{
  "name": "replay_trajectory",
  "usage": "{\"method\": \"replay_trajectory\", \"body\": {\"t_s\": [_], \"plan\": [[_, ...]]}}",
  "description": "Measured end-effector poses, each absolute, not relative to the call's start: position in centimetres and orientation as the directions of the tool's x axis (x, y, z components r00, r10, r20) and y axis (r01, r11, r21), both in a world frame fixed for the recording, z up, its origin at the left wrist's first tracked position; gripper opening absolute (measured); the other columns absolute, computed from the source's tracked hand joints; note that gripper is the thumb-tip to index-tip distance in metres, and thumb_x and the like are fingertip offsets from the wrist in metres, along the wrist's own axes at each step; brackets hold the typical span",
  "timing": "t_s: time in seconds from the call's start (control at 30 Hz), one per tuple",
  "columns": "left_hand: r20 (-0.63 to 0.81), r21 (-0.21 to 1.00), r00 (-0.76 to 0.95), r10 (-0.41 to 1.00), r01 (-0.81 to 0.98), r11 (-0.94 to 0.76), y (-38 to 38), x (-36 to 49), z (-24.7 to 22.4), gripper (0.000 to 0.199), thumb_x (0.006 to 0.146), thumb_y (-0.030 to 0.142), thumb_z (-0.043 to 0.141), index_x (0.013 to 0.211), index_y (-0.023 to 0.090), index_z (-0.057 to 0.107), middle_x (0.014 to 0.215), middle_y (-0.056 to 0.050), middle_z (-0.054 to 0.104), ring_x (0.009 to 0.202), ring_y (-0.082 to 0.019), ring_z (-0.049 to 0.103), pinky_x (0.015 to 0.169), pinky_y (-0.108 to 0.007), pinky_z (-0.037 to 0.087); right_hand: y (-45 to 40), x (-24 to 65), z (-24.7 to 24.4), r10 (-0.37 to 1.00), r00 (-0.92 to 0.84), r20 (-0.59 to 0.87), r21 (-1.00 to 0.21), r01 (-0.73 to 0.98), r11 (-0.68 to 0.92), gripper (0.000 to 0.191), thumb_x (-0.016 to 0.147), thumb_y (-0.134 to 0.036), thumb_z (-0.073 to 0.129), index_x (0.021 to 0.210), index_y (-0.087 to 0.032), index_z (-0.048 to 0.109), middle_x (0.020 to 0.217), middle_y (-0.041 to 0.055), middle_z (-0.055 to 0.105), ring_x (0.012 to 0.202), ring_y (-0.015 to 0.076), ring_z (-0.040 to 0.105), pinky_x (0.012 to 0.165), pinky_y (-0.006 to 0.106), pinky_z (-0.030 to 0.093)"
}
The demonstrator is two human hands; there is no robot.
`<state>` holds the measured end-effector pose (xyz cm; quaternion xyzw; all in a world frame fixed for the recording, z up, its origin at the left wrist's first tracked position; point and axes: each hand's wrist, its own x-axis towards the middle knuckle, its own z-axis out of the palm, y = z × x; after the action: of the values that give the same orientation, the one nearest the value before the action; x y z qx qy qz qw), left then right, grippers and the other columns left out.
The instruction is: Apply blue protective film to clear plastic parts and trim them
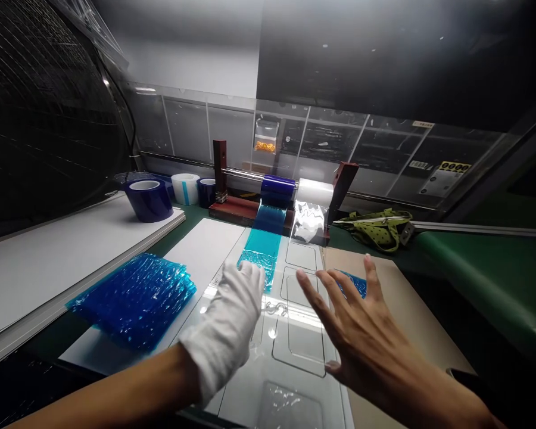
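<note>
My left hand [227,328], in a white glove, rests at the lower end of a blue film strip [263,238]; its fingers are bent, and what they hold, if anything, is hidden. The strip comes down from a blue roll [277,189] on a metal rod. Beside it a clear film [309,220] hangs from a white roll [315,192]. My bare right hand [370,328] is spread over the right side of a clear sheet with black rounded outlines [299,345], holding nothing. A stack of blue film pieces [138,298] lies at the left.
Tape rolls [147,199] stand at the back left by white boards [62,250]. The dark red roll stand [220,170] is at the back centre. A green dotted cloth [379,229] lies right of it, and brown cardboard [411,304] is under my right hand's side.
</note>
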<state>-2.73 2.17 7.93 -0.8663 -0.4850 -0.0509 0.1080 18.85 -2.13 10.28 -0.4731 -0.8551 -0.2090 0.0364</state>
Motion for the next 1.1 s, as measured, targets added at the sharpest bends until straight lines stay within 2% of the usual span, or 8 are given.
{"method": "replay_trajectory", "body": {"t_s": [0.1,0.3,0.37,0.47,0.6,0.7,0.87,1.1], "plan": [[0.108,-0.243,0.589,0.801,0.797,-0.553,2.3,-2.4,7.3,0.093,0.053,0.025,0.068,0.139,0.004,0.04,0.134,-0.028,0.047,0.12,-0.054,0.041,0.097,-0.073,0.027,-2.1,20.0,9.8,0.808,-0.522,0.273,0.302,0.844,0.444,0.144,0.044,-0.035,0.086,0.152,-0.019,-0.007,0.128,0.021,0.056,0.119,0.0454,0.049,0.106,0.075,-0.005],[0.206,0.183,0.639,0.741,0.719,-0.671,1.4,-7.0,4.8,0.126,0.053,0.046,0.069,0.15,0.02,-0.008,0.149,-0.017,0.03,0.132,-0.039,0.036,0.106,-0.053,0.037,-4.0,24.2,7.5,0.84,-0.481,0.253,-0.01,0.867,0.499,0.141,0.05,-0.047,0.081,0.151,-0.015,-0.014,0.137,0.0214,0.048,0.126,0.0466,0.044,0.109,0.073,0.0],[0.239,0.267,0.623,0.745,0.695,-0.667,1.3,-7.6,3.2,0.114,0.058,0.04,0.068,0.15,0.026,0.002,0.15,-0.012,0.03,0.133,-0.037,0.036,0.108,-0.05,0.036,-4.7,24.3,7.0,0.848,-0.48,0.226,-0.077,0.859,0.506,0.142,0.052,-0.047,0.08,0.149,-0.015,-0.017,0.138,0.0211,0.048,0.128,0.0469,0.042,0.109,0.072,0.003],[0.323,0.252,0.56,0.763,0.726,-0.64,1.9,-7.2,0.2,0.078,0.074,0.019,0.053,0.144,0.037,0.025,0.128,-0.002,0.055,0.116,-0.025,0.054,0.102,-0.042,0.042,-5.4,24.3,6.7,0.86,-0.478,0.176,-0.169,0.846,0.505,0.13,0.061,-0.044,0.072,0.149,-0.017,-0.021,0.136,0.0179,0.051,0.127,0.0443,0.045,0.109,0.072,0.006],[0.427,0.129,0.589,0.686,0.712,-0.691,1.9,-5.8,-1.8,0.086,0.068,0.002,0.05,0.138,0.049,0.032,0.105,0.003,0.064,0.097,-0.019,0.06,0.091,-0.035,0.046,-5.9,25.2,7.0,0.867,-0.492,0.08,-0.245,0.833,0.496,0.121,0.068,-0.037,0.067,0.148,-0.021,-0.023,0.135,0.0123,0.055,0.13,0.0413,0.043,0.109,0.067,0.021],[0.377,0.114,0.532,0.758,0.786,-0.608,1.0,-3.9,-0.6,0.093,0.059,0.021,0.066,0.142,0.041,0.03,0.116,-0.004,0.059,0.104,-0.029,0.056,0.09,-0.045,0.044,-5.9,26.1,7.1,0.883,-0.469,0.017,-0.248,0.853,0.458,0.125,0.069,-0.047,0.07,0.148,-0.022,-0.023,0.142,0.0148,0.048,0.132,0.0414,0.04,0.108,0.064,0.026],[0.241,0.168,0.158,0.958,0.965,-0.201,1.4,0.9,1.6,0.109,0.051,0.063,0.06,0.138,0.002,0.036,0.13,-0.03,0.042,0.114,-0.049,0.045,0.089,-0.061,0.038,-3.4,27.7,4.5,0.969,-0.216,0.122,-0.224,0.945,0.239,0.134,0.064,-0.067,0.069,0.147,-0.019,-0.025,0.145,0.0233,0.039,0.135,0.0438,0.033,0.105,0.074,0.01],[0.217,0.35,0.035,0.976,0.93,-0.111,1.6,2.2,-1.5,0.108,0.054,0.059,0.06,0.143,0.011,0.021,0.128,-0.022,0.044,0.117,-0.044,0.047,0.09,-0.057,0.041,2.8,34.9,-1.4,0.975,0.123,0.185,-0.209,0.974,-0.083,0.133,0.064,-0.07,0.067,0.147,-0.018,-0.024,0.138,0.0249,0.046,0.128,0.0439,0.042,0.098,0.079,0.009]]}}
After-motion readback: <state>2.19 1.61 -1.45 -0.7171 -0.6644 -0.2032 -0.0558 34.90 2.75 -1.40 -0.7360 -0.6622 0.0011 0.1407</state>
